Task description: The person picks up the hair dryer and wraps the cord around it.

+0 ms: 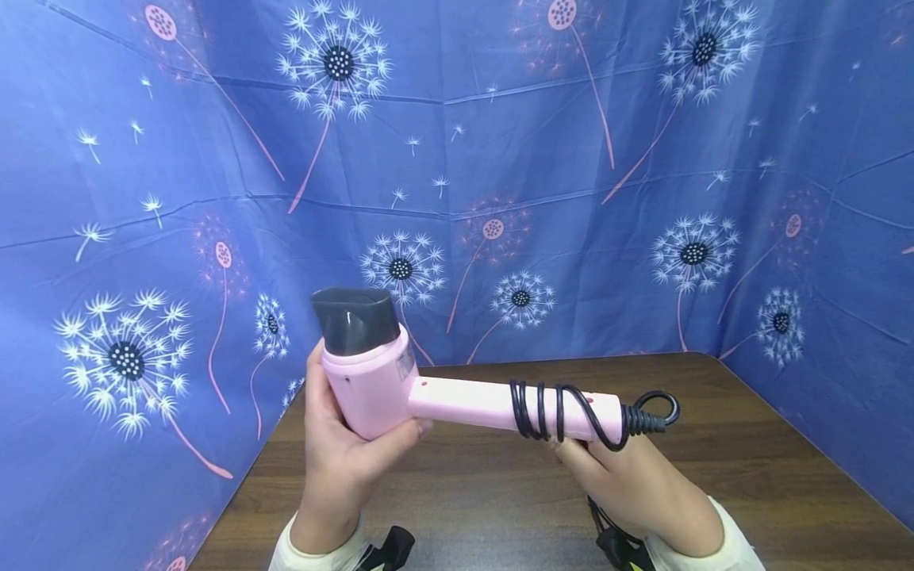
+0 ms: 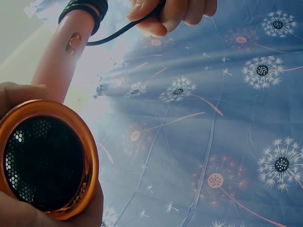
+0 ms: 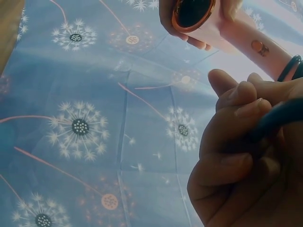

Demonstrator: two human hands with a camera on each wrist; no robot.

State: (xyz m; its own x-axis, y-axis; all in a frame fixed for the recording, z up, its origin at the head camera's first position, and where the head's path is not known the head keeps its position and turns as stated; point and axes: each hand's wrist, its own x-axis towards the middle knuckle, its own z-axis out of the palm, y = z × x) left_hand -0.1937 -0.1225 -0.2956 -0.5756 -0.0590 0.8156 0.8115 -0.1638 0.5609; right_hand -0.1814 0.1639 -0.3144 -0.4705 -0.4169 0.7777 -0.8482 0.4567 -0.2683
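Note:
A pink hair dryer (image 1: pixel 464 403) with a black nozzle (image 1: pixel 355 321) is held above the table, its handle pointing right. My left hand (image 1: pixel 350 464) grips the round body from below, thumb along the near side. Black power cord (image 1: pixel 524 408) is wound several times around the handle's far end. Below that end, my right hand (image 1: pixel 643 484) curls its fingers round the cord, as the right wrist view shows. Facing the left wrist camera is the dryer's dark mesh intake (image 2: pixel 45 163) with a copper-coloured rim. A copper-coloured switch (image 3: pixel 260 48) sits on the handle.
A brown wooden table (image 1: pixel 493 492) lies under both hands. Blue curtain (image 1: pixel 457 159) with a dandelion print hangs behind it and along both sides. Dark straps (image 1: pixel 393 549) cross the wrists over white sleeves.

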